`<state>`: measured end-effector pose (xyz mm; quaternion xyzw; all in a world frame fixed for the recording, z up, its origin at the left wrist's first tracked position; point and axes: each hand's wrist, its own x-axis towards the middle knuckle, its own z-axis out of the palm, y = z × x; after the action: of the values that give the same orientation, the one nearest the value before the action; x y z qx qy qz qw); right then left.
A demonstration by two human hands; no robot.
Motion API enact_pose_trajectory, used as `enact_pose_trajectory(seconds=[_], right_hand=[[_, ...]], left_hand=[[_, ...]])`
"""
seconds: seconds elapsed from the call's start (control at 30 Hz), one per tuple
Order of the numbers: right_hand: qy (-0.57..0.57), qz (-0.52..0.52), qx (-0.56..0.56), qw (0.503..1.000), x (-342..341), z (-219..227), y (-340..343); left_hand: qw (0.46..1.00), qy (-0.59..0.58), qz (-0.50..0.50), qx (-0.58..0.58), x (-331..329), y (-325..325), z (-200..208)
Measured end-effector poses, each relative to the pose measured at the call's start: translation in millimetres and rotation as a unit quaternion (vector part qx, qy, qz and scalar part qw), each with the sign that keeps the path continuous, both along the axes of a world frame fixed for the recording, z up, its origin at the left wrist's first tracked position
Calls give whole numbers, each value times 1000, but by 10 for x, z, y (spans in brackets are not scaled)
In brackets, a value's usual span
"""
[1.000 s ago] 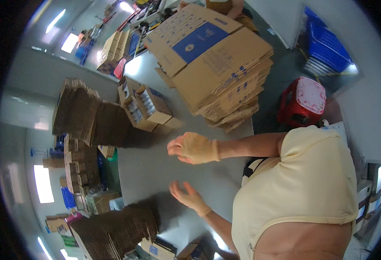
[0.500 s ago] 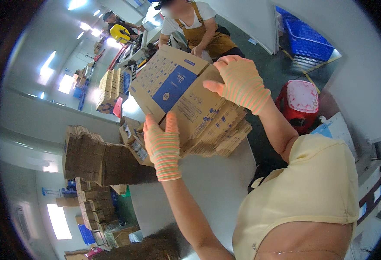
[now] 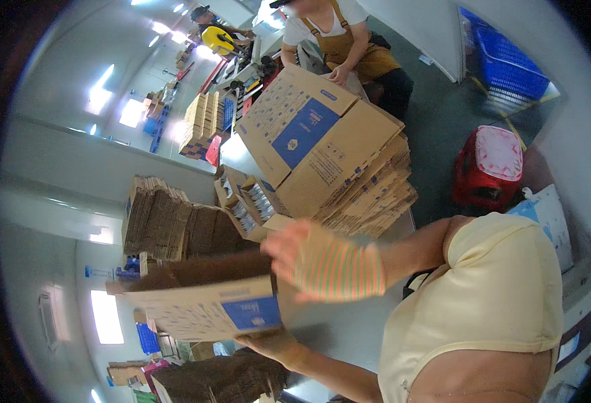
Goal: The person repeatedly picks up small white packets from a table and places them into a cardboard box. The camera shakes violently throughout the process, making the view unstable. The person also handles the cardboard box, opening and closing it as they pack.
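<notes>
The carton (image 3: 191,310) extends left from both hands over the surface (image 3: 339,326), long axis left to right, left hand (image 3: 272,344) touching its near right corner, right hand (image 3: 332,263) beside its right end, either grip's closure indeterminable.

Bare, smooth grey desk (image 3: 325,324) leaves a gap between the left hand (image 3: 268,344) and right hand (image 3: 325,263). A blue-printed brown cardboard carton (image 3: 198,310) blocks the way past the left; beyond the right, open brown boxes (image 3: 272,199) and a stack of flattened brown cartons (image 3: 322,144) obstruct.
</notes>
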<state>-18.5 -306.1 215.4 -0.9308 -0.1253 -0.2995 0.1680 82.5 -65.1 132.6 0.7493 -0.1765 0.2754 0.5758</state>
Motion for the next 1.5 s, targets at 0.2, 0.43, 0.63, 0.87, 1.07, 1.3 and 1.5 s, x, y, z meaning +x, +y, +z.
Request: enact_pose_trajectory(seconds=[0.2, 0.43, 0.63, 0.87, 1.07, 1.3, 1.5], right_hand=[[215, 369, 82, 901, 229, -699, 1124], [150, 491, -268, 815, 221, -2070, 1341], [72, 652, -64, 752, 202, -3283, 917], [450, 458, 208, 738, 166, -2803, 1135], [159, 449, -42, 878, 224, -3148, 1191], [165, 391, -28, 905, 233, -2880, 1185], [237, 515, -65, 821, 339, -2198, 846]], left_hand=[[964, 141, 221, 41, -874, 871, -1004], [873, 278, 385, 107, -1987, 1343, -2119], [816, 205, 407, 356, -2164, 823, -2046], [737, 267, 324, 530, -1784, 905, -1857], [727, 198, 270, 600, -1675, 645, -1997], [759, 192, 269, 562, -1854, 670, -2358], [835, 328, 110, -427, -1943, 908, -1987]])
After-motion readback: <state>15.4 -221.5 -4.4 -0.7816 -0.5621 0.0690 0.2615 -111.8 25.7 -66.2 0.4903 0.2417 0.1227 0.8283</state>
